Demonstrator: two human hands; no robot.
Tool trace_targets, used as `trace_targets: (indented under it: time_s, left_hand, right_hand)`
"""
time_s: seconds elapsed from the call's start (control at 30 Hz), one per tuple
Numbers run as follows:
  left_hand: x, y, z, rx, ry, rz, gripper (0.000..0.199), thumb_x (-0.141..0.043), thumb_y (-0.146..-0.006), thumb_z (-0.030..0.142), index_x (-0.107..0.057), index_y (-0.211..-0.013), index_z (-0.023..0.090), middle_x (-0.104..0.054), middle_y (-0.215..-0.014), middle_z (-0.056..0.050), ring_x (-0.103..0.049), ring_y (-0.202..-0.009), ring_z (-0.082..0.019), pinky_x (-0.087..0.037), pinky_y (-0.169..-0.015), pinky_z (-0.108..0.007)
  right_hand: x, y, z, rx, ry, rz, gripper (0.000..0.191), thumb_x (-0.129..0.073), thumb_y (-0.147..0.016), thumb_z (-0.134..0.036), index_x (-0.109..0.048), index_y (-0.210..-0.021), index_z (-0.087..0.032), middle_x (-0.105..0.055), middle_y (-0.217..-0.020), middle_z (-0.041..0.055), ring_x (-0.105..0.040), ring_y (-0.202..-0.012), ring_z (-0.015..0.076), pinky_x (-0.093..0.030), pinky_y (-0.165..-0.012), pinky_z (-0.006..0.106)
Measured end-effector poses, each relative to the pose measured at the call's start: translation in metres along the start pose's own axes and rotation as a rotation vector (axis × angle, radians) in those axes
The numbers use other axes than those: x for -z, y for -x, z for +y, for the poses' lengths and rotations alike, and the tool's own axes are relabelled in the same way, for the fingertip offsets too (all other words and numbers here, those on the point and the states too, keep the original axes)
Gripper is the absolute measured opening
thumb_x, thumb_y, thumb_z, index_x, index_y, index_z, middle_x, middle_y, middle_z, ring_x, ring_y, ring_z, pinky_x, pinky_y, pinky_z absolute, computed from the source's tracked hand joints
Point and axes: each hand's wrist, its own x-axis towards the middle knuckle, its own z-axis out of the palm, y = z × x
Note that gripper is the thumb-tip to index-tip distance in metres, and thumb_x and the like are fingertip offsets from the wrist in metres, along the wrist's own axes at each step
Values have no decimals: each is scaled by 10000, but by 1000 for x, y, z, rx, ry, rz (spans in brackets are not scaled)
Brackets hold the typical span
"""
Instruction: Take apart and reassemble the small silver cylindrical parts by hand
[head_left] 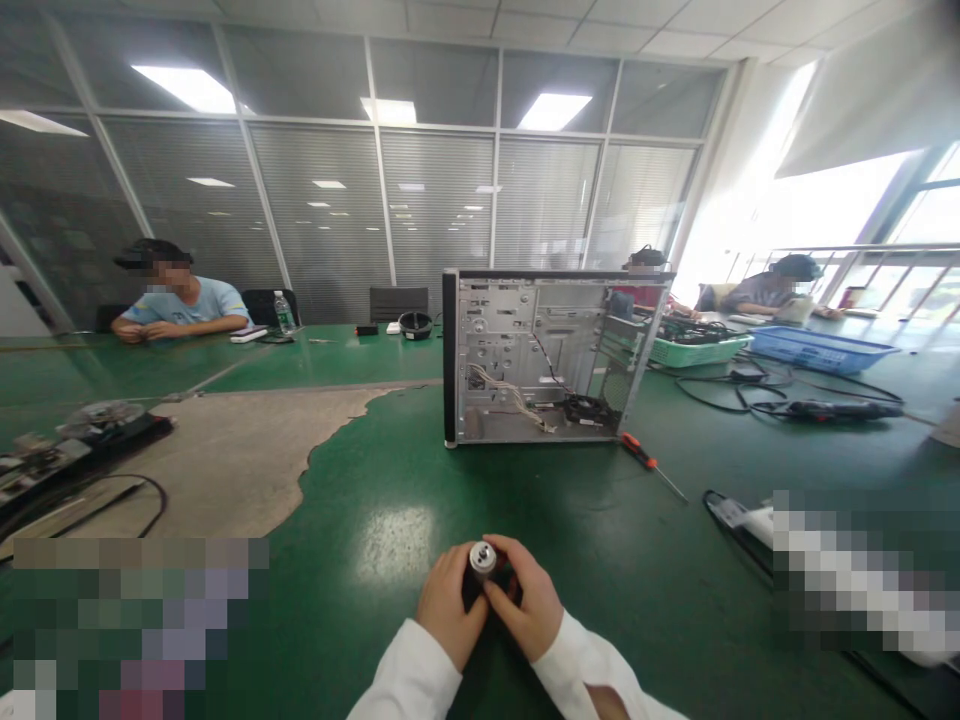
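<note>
Low in the head view, both my hands are closed around a small dark cylinder with a round silver end (484, 558), which faces up and has dark holes in it. It looks like a small motor or a tool head; I cannot tell which. My left hand (448, 598) wraps its left side and my right hand (531, 595) its right side, the thumbs nearly meeting in front. A little red shows by the right fingers. Beyond my hands stands an open computer case (510, 350) with loose wires and a black fan (586, 408) inside.
An orange-and-black screwdriver (641, 453) lies by the case. To the right are a green basket (701, 350), a blue basket (821, 350), cables and a dark power tool (844, 411). Electronic parts (90, 440) lie at left. Several people sit around the green table (360, 480).
</note>
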Motion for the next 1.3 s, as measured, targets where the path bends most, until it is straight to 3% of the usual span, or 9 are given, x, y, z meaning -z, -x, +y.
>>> trace_targets:
  time_s: [0.57, 1.03, 1.3]
  left_hand:
    - [-5, 7, -1, -85, -74, 55, 438, -440, -613, 81, -435, -1048, 137, -521, -1008, -97, -476, -963, -205, -377, -859, -378]
    - [-6, 17, 3, -37, -49, 111, 432, -472, -636, 102, -432, -1062, 165, -533, -1021, -90, -504, -953, -205, -428, -797, -378]
    - [-4, 18, 6, -2, -36, 108, 410, -472, -627, 92, -448, -1031, 156, -534, -1019, -90, -498, -962, -201, -430, -789, -366]
  right_hand:
    - [3, 7, 0, 121, 82, 27, 491, -471, -580, -85, -432, -1062, -176, -520, -946, 67, -505, -808, 178, -464, -650, 289]
    - [2, 15, 1, 137, 87, 35, 511, -471, -595, -96, -402, -1094, -185, -511, -990, 69, -500, -857, 185, -476, -625, 282]
    - [1, 15, -1, 134, 88, 36, 469, -474, -604, -100, -432, -1063, -191, -527, -890, 45, -513, -737, 148, -470, -623, 278]
